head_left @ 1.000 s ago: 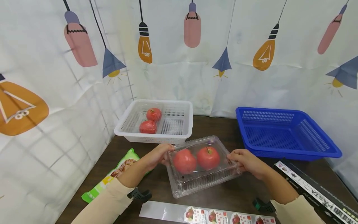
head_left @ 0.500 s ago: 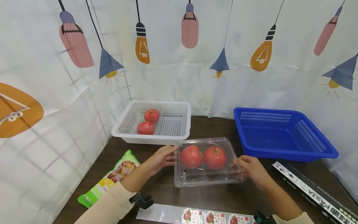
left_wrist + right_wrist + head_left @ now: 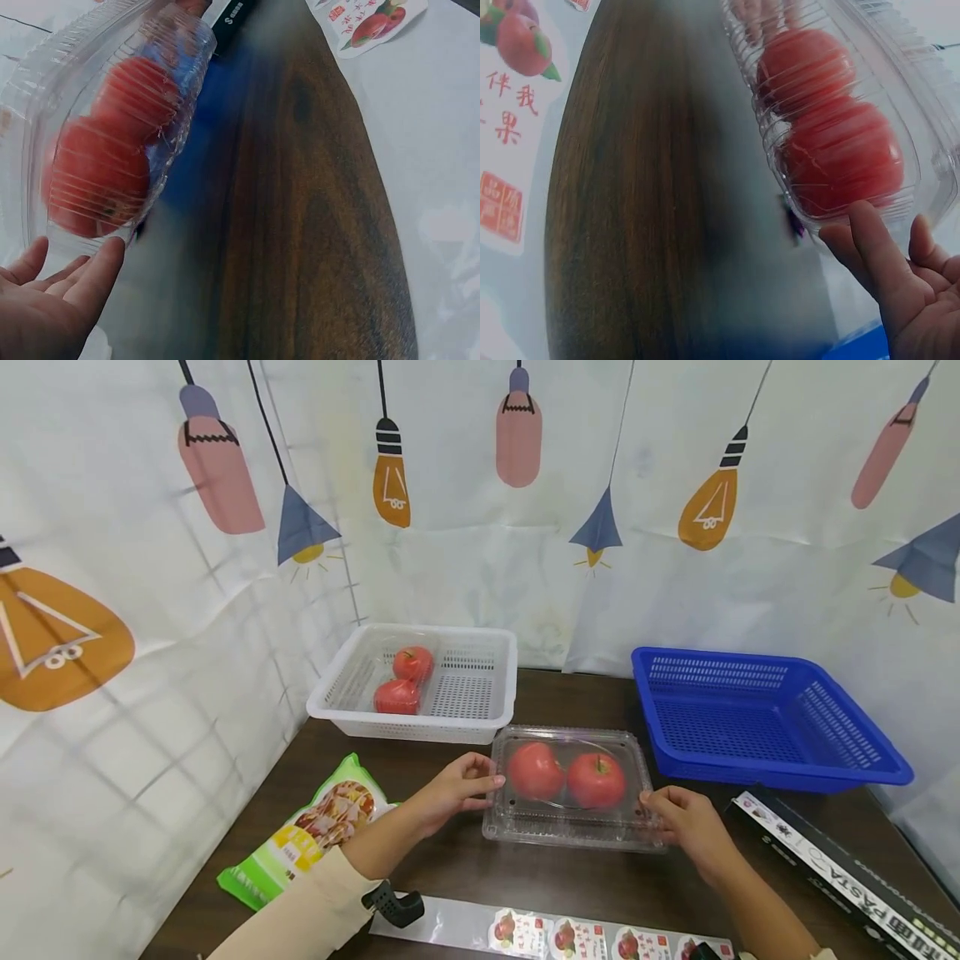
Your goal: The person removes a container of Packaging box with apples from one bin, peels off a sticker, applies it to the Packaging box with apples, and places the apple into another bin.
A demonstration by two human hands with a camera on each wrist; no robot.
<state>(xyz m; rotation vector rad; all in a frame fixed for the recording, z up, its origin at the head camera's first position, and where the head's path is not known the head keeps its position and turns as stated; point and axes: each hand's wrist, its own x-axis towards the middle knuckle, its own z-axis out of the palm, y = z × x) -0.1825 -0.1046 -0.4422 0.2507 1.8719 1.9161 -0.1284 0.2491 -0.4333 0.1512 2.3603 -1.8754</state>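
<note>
A clear plastic clamshell box [image 3: 573, 827] with two red apples [image 3: 596, 781] inside is held between both hands over the dark table. My left hand [image 3: 457, 789] holds its left end, thumb by the lid's rim and fingers lower down. At the opposite end, my right hand [image 3: 686, 827] grips the right edge, thumb on top. The wrist views show the ribbed side of the box [image 3: 97, 169] with fingertips against its lower corners; the right hand [image 3: 922, 292] has its thumb near the rim. The lid is down over the apples.
Behind stands a white basket [image 3: 412, 727] with another clear box of apples [image 3: 397, 697]. A blue basket [image 3: 780, 772] is at back right. A green food bag [image 3: 330, 818] lies left, a long black carton [image 3: 847, 877] right, and a strip of apple stickers [image 3: 457, 922] in front.
The box, tilted and nearer the front a second ago, has turned level and shifted slightly right and back. Both hands have moved right with it.
</note>
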